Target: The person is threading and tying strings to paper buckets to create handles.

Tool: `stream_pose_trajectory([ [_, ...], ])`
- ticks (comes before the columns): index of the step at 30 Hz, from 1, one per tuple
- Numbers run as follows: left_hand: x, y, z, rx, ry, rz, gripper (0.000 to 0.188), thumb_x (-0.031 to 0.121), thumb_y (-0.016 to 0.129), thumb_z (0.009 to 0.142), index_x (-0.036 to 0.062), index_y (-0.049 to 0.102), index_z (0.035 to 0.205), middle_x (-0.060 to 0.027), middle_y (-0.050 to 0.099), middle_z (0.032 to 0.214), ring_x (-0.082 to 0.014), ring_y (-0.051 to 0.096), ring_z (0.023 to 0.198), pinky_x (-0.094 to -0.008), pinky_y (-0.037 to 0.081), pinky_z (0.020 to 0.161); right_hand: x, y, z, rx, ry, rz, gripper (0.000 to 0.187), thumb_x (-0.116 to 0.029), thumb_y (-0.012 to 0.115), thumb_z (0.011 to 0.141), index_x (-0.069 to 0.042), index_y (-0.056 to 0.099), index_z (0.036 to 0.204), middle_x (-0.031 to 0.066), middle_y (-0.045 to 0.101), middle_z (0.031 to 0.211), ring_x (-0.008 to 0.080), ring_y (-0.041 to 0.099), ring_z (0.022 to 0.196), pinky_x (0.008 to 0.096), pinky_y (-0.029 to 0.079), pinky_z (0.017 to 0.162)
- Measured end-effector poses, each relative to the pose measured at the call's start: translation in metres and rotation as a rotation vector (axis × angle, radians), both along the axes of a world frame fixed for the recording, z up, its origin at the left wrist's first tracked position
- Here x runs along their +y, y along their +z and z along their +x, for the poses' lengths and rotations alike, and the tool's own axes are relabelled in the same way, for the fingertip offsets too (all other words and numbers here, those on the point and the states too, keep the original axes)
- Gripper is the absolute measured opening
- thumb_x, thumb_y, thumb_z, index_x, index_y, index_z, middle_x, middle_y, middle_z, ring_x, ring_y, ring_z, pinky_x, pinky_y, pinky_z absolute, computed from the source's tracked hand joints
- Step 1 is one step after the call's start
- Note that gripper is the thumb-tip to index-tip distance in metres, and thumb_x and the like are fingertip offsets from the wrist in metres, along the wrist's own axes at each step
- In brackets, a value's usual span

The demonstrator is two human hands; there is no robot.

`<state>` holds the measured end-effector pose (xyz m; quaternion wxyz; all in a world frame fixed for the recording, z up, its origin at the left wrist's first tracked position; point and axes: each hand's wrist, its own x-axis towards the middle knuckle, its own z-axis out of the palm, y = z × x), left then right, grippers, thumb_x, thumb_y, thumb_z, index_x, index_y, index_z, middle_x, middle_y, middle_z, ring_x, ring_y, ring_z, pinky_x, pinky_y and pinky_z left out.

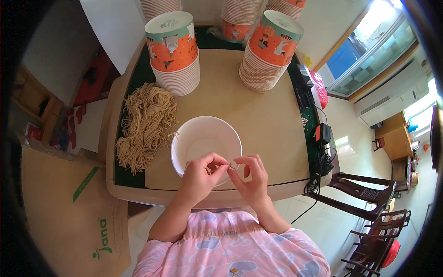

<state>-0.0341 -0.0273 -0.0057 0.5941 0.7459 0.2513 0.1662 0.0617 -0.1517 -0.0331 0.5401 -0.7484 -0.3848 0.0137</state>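
Hands [199, 174] [254, 177] pinching cord [231, 167], bucket [203, 139], nested buckets [177, 74]

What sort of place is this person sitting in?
Probably a room in someone's home, though I can't be certain. There's a dark wooden chair, a brown wooden cabinet farther back, and what looks like a white air conditioner.

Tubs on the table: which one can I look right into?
The single white tub at the front: its open mouth faces up. The left stack and right stack show closed bottoms on top; the farther stacks are cut off above.
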Motion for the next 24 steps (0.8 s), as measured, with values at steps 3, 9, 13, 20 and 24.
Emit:
stream_pose_trajectory([
  [3, 0.0010, 0.0028, -0.0007, 0.023, -0.016, 0.001, 0.007, 0.007, 0.067, 0.084, 0.0006, 0.066, 0.088, -0.0049, 0.068, 0.075, -0.0078, 0.061, 0.065, -0.0233, 0.046, 0.057, -0.0011, -0.0009, 0.0013, 0.013, 0.042, -0.044, 0.023, -0.006, 0.075, 0.073, -0.009, 0.062, 0.092, 0.0032, 0.060, 0.084, 0.0145, 0.047, 0.059, 0.0278, 0.041, 0.055],
  [9, 0.0021, -0.0045, -0.0024, -0.051, 0.038, -0.068, 0.009, 0.008, 0.064, 0.087, 0.0009, 0.067, 0.090, -0.0057, 0.069, 0.077, -0.0075, 0.062, 0.066, -0.0226, 0.046, 0.057, 0.0016, 0.0001, 0.0017, -0.024, 0.060, -0.030, 0.017, 0.003, 0.073, 0.074, -0.005, 0.063, 0.084, 0.0032, 0.062, 0.076, 0.0107, 0.047, 0.055, 0.0241, 0.039, 0.052],
  [13, 0.0030, -0.0010, -0.0047, -0.086, 0.011, -0.093, 0.011, 0.008, 0.062, 0.089, 0.0008, 0.068, 0.095, -0.0072, 0.071, 0.081, -0.0082, 0.063, 0.069, -0.0228, 0.048, 0.059, 0.0012, -0.0009, 0.0022, -0.010, 0.052, -0.018, 0.015, 0.003, 0.073, 0.074, -0.004, 0.063, 0.083, 0.0031, 0.062, 0.076, 0.0105, 0.046, 0.055, 0.0237, 0.039, 0.052],
  [20, 0.0014, 0.0012, -0.0041, -0.006, -0.028, -0.004, 0.012, 0.006, 0.063, 0.087, 0.0017, 0.067, 0.098, -0.0080, 0.071, 0.082, -0.0102, 0.064, 0.070, -0.0235, 0.049, 0.061, 0.0021, -0.0028, 0.0017, -0.013, 0.047, -0.014, 0.014, 0.004, 0.072, 0.074, -0.004, 0.063, 0.082, 0.0027, 0.062, 0.076, 0.0104, 0.047, 0.056, 0.0236, 0.039, 0.052],
  [24, -0.0006, -0.0044, -0.0024, -0.018, 0.005, 0.035, 0.010, 0.004, 0.067, 0.084, 0.0036, 0.069, 0.093, -0.0016, 0.070, 0.080, -0.0039, 0.059, 0.067, -0.0200, 0.043, 0.054, 0.0018, -0.0028, 0.0018, -0.016, 0.049, -0.017, 0.015, 0.004, 0.072, 0.074, -0.004, 0.063, 0.082, 0.0027, 0.062, 0.076, 0.0106, 0.046, 0.056, 0.0238, 0.039, 0.053],
])
